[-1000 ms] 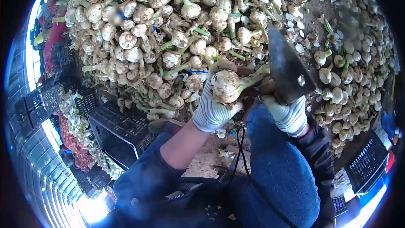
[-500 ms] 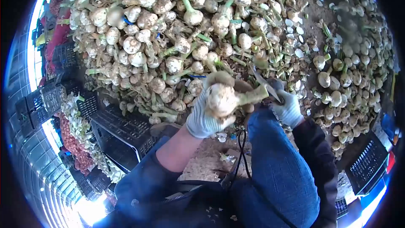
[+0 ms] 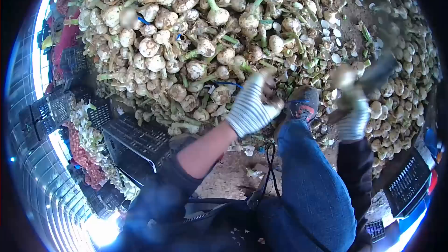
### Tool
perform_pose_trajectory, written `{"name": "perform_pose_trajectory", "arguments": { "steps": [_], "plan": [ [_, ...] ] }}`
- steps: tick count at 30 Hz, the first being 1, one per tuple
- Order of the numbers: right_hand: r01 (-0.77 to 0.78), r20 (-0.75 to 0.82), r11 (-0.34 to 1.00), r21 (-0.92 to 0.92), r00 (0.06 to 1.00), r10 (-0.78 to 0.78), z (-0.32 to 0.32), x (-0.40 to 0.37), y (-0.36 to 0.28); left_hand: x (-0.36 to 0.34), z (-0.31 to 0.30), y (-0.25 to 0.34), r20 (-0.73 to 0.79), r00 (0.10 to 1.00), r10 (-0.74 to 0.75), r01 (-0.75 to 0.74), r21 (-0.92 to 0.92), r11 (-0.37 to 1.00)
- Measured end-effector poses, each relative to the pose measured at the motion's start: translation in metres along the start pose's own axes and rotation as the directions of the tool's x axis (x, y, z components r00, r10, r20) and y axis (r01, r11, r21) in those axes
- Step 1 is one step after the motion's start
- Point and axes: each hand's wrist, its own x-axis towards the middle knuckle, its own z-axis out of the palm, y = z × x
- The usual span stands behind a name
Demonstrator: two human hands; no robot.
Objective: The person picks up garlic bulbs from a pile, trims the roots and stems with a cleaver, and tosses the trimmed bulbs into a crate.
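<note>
My left hand [image 3: 255, 105], in a white striped glove with a dirty palm, is over the near edge of a large heap of dirty pale bulbs [image 3: 149, 46]. Its fingers and thumb are apart with nothing seen between them. My right hand [image 3: 353, 116], gloved too, is closed and smeared by motion, between the heap and a second spread of trimmed bulbs [image 3: 403, 98] on the right. A dark blurred streak, the knife [image 3: 379, 71], sticks out from it. A blurred pale bulb [image 3: 344, 77] shows at its fingertips; whether it is gripped is unclear.
Cut stems and peelings [image 3: 322, 56] litter the ground between both piles. A shoe [image 3: 303, 105] stands at the heap's edge. Black crates [image 3: 135, 135] are at the left, with a red net sack [image 3: 84, 158] beyond. Another black crate [image 3: 409, 182] is at the lower right.
The bulb with its thick stem has left my left hand, which has moved slightly right and opened. My right hand has swung right and up, away from my left hand.
</note>
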Motion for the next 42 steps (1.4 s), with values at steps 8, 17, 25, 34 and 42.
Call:
{"name": "perform_pose_trajectory", "arguments": {
  "steps": [8, 17, 25, 34, 42],
  "plan": [
    [0.097, -0.276, 0.970, -0.223, 0.948, -0.158, -0.026, 0.009, -0.003, 0.099, -0.051, 0.015, -0.251, 0.937, 0.244, -0.032, 0.633, 0.773],
    [0.059, 0.131, 0.969, -0.239, 0.991, -0.028, 0.023, -0.018, 0.035, 0.116, -0.066, -0.019, -0.191, 0.966, 0.176, -0.017, 0.630, 0.777],
    [-0.072, 0.596, 0.991, -0.115, 0.793, 0.127, 0.037, -0.028, 0.030, -0.030, 0.047, 0.021, 0.002, 0.999, -0.036, 0.030, -0.622, 0.782],
    [-0.012, 0.542, 0.963, -0.268, 0.825, 0.161, 0.056, -0.035, 0.010, -0.033, 0.000, 0.039, -0.147, 0.872, 0.468, -0.331, 0.527, 0.782],
    [-0.089, 0.499, 0.960, -0.267, 0.839, 0.216, 0.059, -0.045, -0.004, -0.017, 0.015, 0.017, 0.020, 0.997, 0.075, -0.062, -0.378, 0.924]
  ]
}}
